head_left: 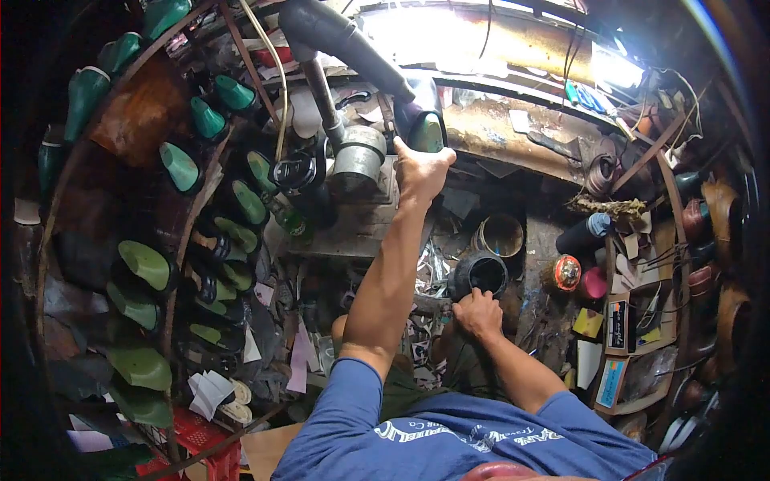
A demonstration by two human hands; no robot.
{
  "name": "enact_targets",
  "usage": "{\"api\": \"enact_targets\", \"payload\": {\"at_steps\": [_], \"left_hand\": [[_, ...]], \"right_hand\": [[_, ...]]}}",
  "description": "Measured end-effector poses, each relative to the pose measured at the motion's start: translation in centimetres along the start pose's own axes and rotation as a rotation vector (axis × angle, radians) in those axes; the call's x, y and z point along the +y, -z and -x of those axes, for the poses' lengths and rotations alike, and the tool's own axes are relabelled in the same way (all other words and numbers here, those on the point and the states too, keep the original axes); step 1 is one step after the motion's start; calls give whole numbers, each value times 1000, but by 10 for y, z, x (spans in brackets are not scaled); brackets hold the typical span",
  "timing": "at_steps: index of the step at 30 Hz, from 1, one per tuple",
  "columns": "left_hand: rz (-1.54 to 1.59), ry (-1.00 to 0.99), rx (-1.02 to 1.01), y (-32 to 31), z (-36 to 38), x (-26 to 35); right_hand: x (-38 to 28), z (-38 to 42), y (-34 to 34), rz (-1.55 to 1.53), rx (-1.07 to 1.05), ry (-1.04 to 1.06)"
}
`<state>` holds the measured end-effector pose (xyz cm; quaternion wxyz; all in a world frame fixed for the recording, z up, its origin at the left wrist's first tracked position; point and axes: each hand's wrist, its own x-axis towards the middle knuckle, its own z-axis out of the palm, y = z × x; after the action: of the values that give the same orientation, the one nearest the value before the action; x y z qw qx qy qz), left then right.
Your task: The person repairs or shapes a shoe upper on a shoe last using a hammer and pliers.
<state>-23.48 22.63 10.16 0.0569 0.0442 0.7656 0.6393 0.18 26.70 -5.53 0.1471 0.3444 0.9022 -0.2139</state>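
My left hand (425, 168), its arm stretched forward, is wrapped round the heel end of a dark shoe upper on a green shoe last (431, 132). The toe end points away from me, close to the end of a thick black pipe (353, 52). Lower down and nearer my body, my right hand (479, 313) has its fingers curled at the near rim of a black pot (499, 268). The inside of the pot is dark, and the fingertips are partly hidden there.
Green shoe lasts (144, 266) hang in rows on the left. A grey metal cylinder (358, 156) stands beside the pipe. Past the black pot sits an open tin (502, 234). An orange-topped jar (566, 272) and small boxes (618, 321) are on the right. A bright lamp (618, 66) shines at the back.
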Motion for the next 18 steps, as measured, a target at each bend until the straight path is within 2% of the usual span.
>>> {"api": "enact_targets", "payload": {"at_steps": [8, 14, 16, 18], "left_hand": [[-4, 33, 14, -8, -6, -6], [66, -49, 74, -19, -11, -14], [-66, -11, 104, -21, -12, -14], [-53, -6, 102, -23, -12, -13]], "right_hand": [[2, 0, -3, -37, 32, -4], [4, -2, -7, -37, 41, 8], [4, -1, -7, -40, 47, 11], [5, -1, -7, -43, 52, 15]]}}
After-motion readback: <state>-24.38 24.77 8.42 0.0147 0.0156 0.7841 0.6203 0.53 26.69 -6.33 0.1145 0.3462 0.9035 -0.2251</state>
